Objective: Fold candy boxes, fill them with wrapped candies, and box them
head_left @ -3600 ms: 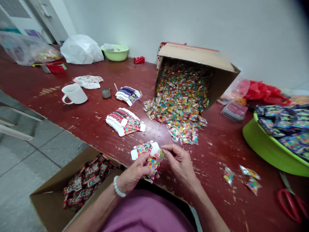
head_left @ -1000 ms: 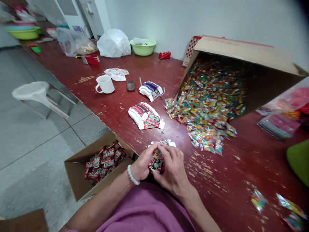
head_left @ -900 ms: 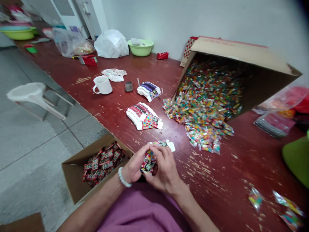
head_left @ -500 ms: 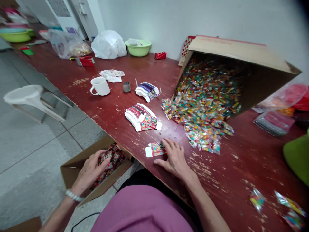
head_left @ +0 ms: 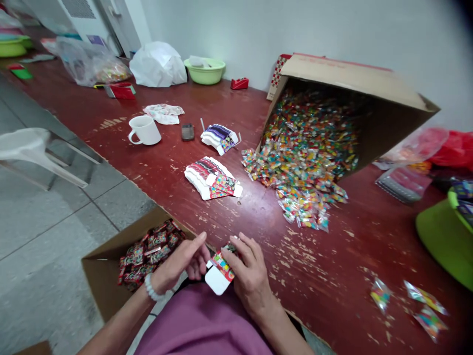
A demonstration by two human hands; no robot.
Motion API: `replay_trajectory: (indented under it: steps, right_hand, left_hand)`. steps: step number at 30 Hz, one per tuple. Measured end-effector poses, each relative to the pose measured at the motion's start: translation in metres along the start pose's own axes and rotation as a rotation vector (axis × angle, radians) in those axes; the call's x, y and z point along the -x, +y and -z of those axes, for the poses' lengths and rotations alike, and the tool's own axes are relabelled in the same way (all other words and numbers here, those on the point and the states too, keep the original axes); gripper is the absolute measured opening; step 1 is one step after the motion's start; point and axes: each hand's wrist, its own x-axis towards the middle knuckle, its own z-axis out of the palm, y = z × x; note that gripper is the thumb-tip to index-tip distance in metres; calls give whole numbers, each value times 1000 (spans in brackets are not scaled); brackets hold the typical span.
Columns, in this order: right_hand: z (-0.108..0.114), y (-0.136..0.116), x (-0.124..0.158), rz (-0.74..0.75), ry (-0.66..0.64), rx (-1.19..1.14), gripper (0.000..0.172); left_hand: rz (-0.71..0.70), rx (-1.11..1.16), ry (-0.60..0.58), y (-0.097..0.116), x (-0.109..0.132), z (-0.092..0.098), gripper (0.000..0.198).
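Note:
My right hand (head_left: 249, 273) grips a small colourful carton (head_left: 221, 266) at the table's front edge, with its white end flap spread toward me. Just left of the carton is my left hand (head_left: 185, 261), thumb raised and fingers apart, holding nothing. Below that hand stands a cardboard box (head_left: 101, 288) with many filled red and black cartons (head_left: 155, 241) in it. On the table lie a row of flat red-patterned cartons (head_left: 212, 180) and a smaller stack of purple ones (head_left: 219, 138). Wrapped candies (head_left: 306, 162) spill out of a big tipped cardboard box (head_left: 354, 81).
A white mug (head_left: 146, 130), a dark small device (head_left: 187, 132) and a cloth (head_left: 163, 113) are on the red table (head_left: 266, 207). Loose candy packets (head_left: 380, 294) lie at right, near a green basin (head_left: 439, 236). A white stool (head_left: 27, 148) stands at left.
My right hand has lifted the carton off the table and brought it toward me. My left hand has come out of the box of filled cartons and moved beside it.

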Motion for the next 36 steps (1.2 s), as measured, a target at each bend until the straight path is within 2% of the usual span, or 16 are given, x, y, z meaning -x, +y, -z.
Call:
replay_trajectory:
  steps: [2,4,7,8,10,12,14,17,20,22,24,27,32,36]
  right_hand:
    - [5,-4,-5,25,93,-3,30]
    - [8,-7,-9,60,86,-29,30]
    - [8,-4,-11,48,125,-157,35]
    - [9,-1,-11,-5,168,-214,36]
    - [11,5,-12,-207,233,-342,36]
    - [16,10,-14,-446,183,-528,36]
    - [21,14,-18,-631,93,-752,39]
    - [27,14,-23,-776,52,-1012,35]
    - [30,13,-27,-771,8,-1099,33]
    - [32,12,-29,-747,-20,-1106,34]
    - [35,12,-30,-753,-39,-1110,36]
    - [37,12,-32,-785,-77,-1131,40]
    - [39,13,-31,-774,13,-1243,51]
    - [41,13,-25,-763,-26,-1341,44]
  left_hand:
    - [57,244,-187,0,2,-9,51]
    - [-7,401,-290,4,1,-19,36]
    - [-89,473,-278,10,-2,-27,29]
    - [-99,470,-244,12,-4,-28,30]
    - [-106,422,-178,13,-6,-29,30]
    - [-105,360,-170,13,-6,-31,30]
    - [-96,358,-227,14,-5,-36,28]
    - [-27,463,-466,15,-2,-46,35]
    - [91,529,-804,14,-2,-56,43]
    - [131,531,-923,12,-3,-59,41]
    - [125,507,-907,10,-4,-62,39]
    - [79,478,-765,10,-3,-64,35]
    - [-43,394,-557,16,-2,-69,35]
    - [-104,264,-380,23,-3,-73,22]
